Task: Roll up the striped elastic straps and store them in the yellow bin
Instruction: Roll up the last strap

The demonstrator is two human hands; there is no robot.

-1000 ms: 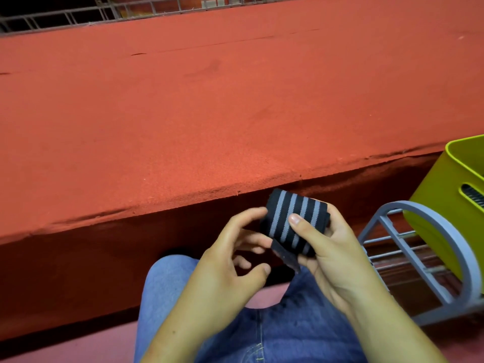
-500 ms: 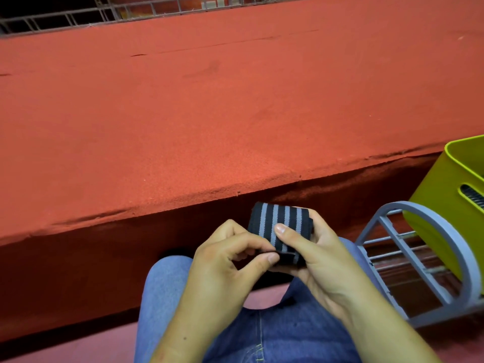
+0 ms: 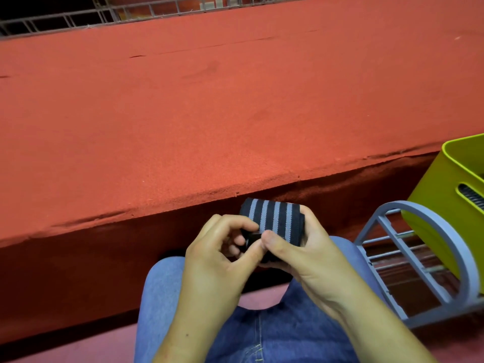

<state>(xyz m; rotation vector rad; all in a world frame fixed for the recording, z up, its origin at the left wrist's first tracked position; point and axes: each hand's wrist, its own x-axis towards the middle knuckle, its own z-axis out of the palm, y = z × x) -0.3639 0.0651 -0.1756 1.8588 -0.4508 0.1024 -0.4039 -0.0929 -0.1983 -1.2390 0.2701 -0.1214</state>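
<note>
Rolled striped strap [image 3: 272, 218]: left hand [image 3: 217, 265] pinches it, right hand [image 3: 311, 258] grip wraps it, near yellow bin [image 3: 440, 184]

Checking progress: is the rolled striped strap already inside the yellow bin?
No, the left hand and right hand hold the striped strap, apart from the yellow bin.

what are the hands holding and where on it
The rolled striped strap. The right hand cups the roll from its right side, thumb across the front; the left hand pinches the dark end at the roll's lower left.
</note>
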